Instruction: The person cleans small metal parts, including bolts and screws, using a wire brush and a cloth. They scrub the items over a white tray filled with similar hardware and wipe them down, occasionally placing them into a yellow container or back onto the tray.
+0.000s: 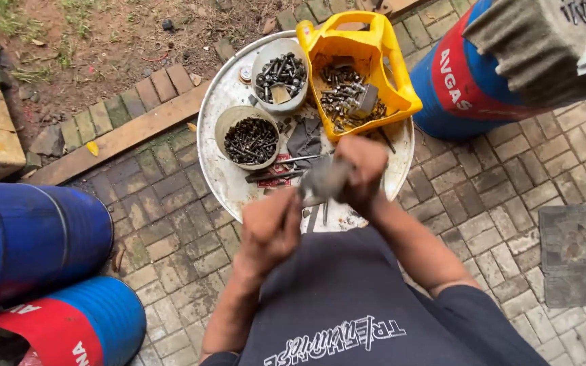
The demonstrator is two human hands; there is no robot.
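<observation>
- The person's two hands are close together over the near edge of a round metal tray [220, 108]
- The right hand [364, 173] is wrapped tight around a grey metal part [325, 181]
- The metal part is blurry, so I cannot tell just what it is
- Its long side runs from left to right, tipped up a little toward the right hand
- The left hand [269, 227] is closed in a fist just below the part's left end; I cannot tell if it holds anything
- On the tray sit a yellow tub [391, 81] full of bolts, a grey bowl [266, 57] of bolts and a tan bowl [228, 122] of dark screws
- Some thin tools [276, 173] lie flat on the tray beside the hands
- Blue barrels [28, 230] stand on the brick ground on both sides
</observation>
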